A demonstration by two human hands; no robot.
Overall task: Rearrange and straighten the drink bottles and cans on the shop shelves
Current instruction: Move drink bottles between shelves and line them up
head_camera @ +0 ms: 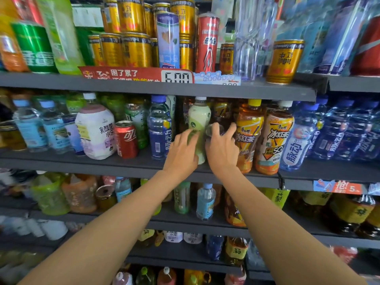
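On the middle shelf (144, 161) stands a pale green bottle (199, 116) with a white cap. My left hand (182, 150) wraps round its lower left side. My right hand (221, 147) grips a small can (213, 129) just right of that bottle; only the can's rim shows above my fingers. An orange iced tea bottle (247, 130) stands right beside my right hand, and a blue bottle (159, 128) stands left of my left hand.
A red cola can (125, 138) and a white yoghurt-drink bottle (95, 130) stand further left. Blue bottles (337, 132) fill the shelf's right end. Gold cans (131, 49) crowd the upper shelf; one gold can (284, 61) stands alone at its right. Lower shelves hold mixed bottles.
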